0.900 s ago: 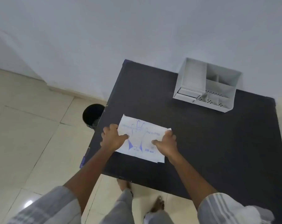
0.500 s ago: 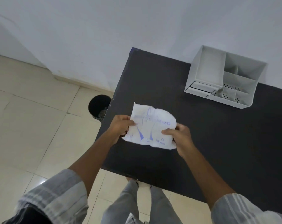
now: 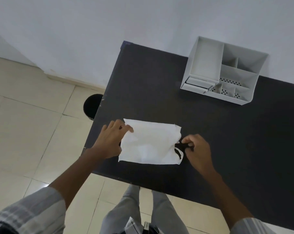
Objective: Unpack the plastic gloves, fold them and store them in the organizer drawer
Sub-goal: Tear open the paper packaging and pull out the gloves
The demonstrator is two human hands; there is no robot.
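On the table [image 3: 227, 132], hands grip glove packet [image 3: 149, 144]

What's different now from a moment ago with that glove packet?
The glove packet, printed side up before and briefly lifted, now shows its plain white side over the table. The left hand holds its left edge; the right hand pinches at its torn right edge. The organizer stayed put.

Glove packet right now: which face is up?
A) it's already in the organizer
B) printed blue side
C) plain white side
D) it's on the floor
C: the glove packet lies on the dark table showing only plain white, the left hand and right hand at its two ends.
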